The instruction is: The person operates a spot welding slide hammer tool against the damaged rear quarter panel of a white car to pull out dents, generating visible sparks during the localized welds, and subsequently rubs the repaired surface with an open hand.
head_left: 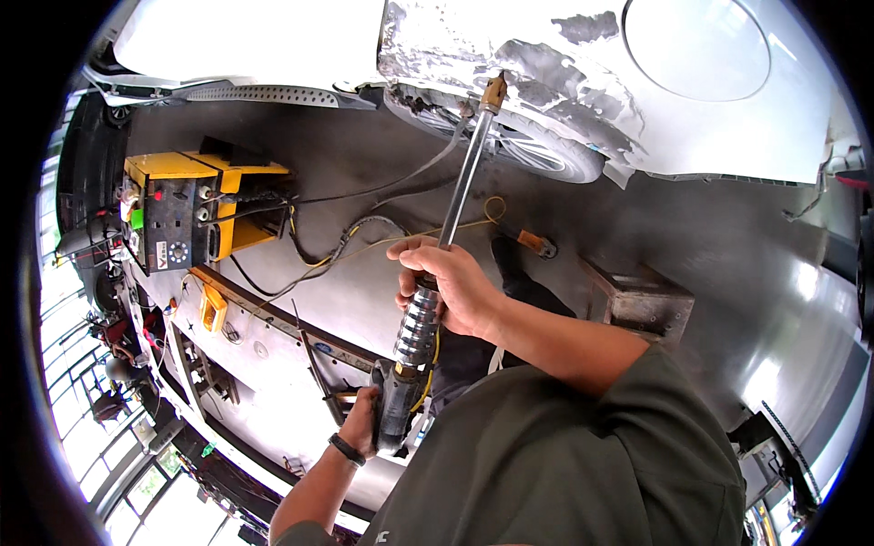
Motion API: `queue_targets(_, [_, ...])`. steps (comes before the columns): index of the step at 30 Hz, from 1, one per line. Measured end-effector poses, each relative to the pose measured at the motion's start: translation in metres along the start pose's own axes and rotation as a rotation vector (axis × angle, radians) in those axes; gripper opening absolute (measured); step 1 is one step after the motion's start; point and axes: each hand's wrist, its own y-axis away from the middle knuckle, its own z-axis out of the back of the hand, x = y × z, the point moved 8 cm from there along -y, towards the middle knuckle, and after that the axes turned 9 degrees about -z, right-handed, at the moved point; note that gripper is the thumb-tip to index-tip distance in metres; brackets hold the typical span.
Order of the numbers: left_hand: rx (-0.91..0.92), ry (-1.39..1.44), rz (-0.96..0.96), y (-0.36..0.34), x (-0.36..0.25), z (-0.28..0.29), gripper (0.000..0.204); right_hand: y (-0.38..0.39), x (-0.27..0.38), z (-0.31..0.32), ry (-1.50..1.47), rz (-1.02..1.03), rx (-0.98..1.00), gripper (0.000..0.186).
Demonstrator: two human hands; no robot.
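A slide-hammer dent puller (417,332) runs slantwise from my body up to the white car panel (555,55). My left hand (361,423) is closed round its black rear handle (398,409). Higher up, my right hand (455,287) grips it just above the ribbed chrome part, thumb and index finger beside the bare steel rod (468,173). The brass-coloured tip (493,94) meets the panel, or nearly so, above the wheel arch. Around that spot the paint is sanded off and grey patches show. A yellow cable (426,378) runs along the tool near the handle.
A yellow and black welding machine (187,214) stands on the left, its cables (364,191) trailing toward the car wheel (537,150). A rusty metal stool (646,300) is right of my legs. A long brown metal beam (273,314) and a yellow device (213,309) lie left.
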Motion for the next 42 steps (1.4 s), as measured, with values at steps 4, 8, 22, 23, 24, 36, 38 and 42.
queue_targets(4, [-0.005, -0.008, -0.03, 0.002, -0.001, 0.002, 0.052, -0.006, 0.031, -0.003, 0.007, -0.012, -0.021, 0.028])
queue_targets(8, [0.04, -0.057, 0.057, -0.009, 0.002, 0.011, 0.052, -0.002, 0.056, -0.005, 0.053, 0.034, -0.028, 0.029])
queue_targets(22, [-0.062, -0.022, -0.093, 0.017, -0.001, 0.017, 0.047, -0.023, 0.102, 0.007, 0.095, 0.219, -0.046, 0.028])
queue_targets(23, [-0.097, -0.036, -0.09, 0.022, -0.007, 0.014, 0.045, -0.003, 0.053, -0.007, 0.11, 0.262, -0.01, 0.029])
queue_targets(24, [-0.1, -0.033, -0.085, 0.022, -0.006, 0.017, 0.045, 0.003, 0.022, -0.014, 0.089, 0.193, 0.055, 0.028])
queue_targets(36, [-0.062, -0.042, -0.077, 0.01, 0.006, 0.034, 0.048, -0.025, 0.121, 0.01, -0.132, 0.252, 0.04, 0.05])
queue_targets(38, [-0.083, -0.019, -0.062, 0.018, -0.005, 0.018, 0.046, -0.018, 0.076, 0.006, 0.099, 0.188, -0.094, 0.038])
queue_targets(42, [0.106, -0.014, 0.014, 0.015, 0.002, 0.012, 0.055, 0.001, -0.009, -0.012, -0.109, 0.038, 0.092, 0.021])
